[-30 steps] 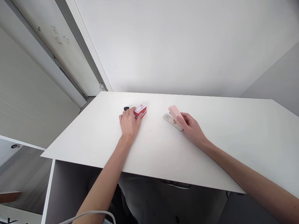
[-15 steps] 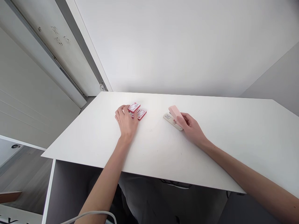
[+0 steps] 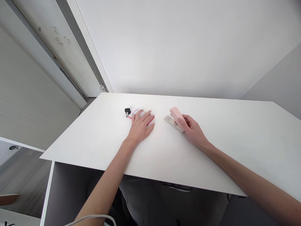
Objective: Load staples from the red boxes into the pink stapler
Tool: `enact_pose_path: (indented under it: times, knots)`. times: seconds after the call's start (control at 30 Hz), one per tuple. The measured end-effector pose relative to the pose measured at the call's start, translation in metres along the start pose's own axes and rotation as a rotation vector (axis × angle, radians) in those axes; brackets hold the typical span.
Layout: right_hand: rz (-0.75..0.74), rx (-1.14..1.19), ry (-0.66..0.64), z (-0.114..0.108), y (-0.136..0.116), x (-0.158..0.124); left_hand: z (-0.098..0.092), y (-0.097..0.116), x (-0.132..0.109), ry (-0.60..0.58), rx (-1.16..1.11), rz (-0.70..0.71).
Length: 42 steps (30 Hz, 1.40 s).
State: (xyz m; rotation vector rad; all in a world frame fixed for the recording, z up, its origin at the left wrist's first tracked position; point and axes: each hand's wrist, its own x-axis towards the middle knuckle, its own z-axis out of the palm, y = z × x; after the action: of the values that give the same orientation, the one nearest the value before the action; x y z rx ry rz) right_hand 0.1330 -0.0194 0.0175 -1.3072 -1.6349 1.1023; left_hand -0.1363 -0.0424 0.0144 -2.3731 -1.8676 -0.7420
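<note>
Several small red-and-white boxes lie on the white desk, partly covered by my left hand, whose fingers are spread over them. Just left of the boxes is a small black object with a metal part, perhaps a key. Further right, my right hand grips the pink upper arm of a stapler, thumb on top. The stapler's cream base rests on the desk, with the pink arm swung aside from it.
The white desk meets a white wall at its back edge. At the left are a door frame and panels. A pale cable crosses my left forearm at the bottom.
My left hand has moved right and its fingers have spread over the boxes, which have shifted right. The black object has come into view. My right hand and the stapler look unchanged.
</note>
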Motion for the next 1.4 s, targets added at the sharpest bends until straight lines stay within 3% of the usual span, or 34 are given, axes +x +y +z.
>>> enact_pose_path:
  times: [0.23, 0.4, 0.67, 0.97, 1.4]
  knots:
    - [-0.007, -0.032, -0.002, 0.000, 0.000, 0.000, 0.007, -0.005, 0.000, 0.063, 0.066, -0.107]
    - [-0.046, -0.084, -0.012, -0.001, 0.002, 0.001, 0.005, -0.001, 0.001, 0.146, -0.032, -0.054]
    - [-0.201, -0.141, -0.118, 0.003, 0.000, -0.004, -0.003, 0.026, 0.000, 0.039, -0.293, 0.224]
    - [-0.206, -0.065, -0.180, 0.007, -0.003, -0.008, 0.001, 0.030, -0.001, 0.060, -0.422, 0.202]
    - [-0.123, 0.080, -0.280, 0.009, -0.005, -0.010, 0.010, 0.025, 0.000, -0.029, -0.433, 0.261]
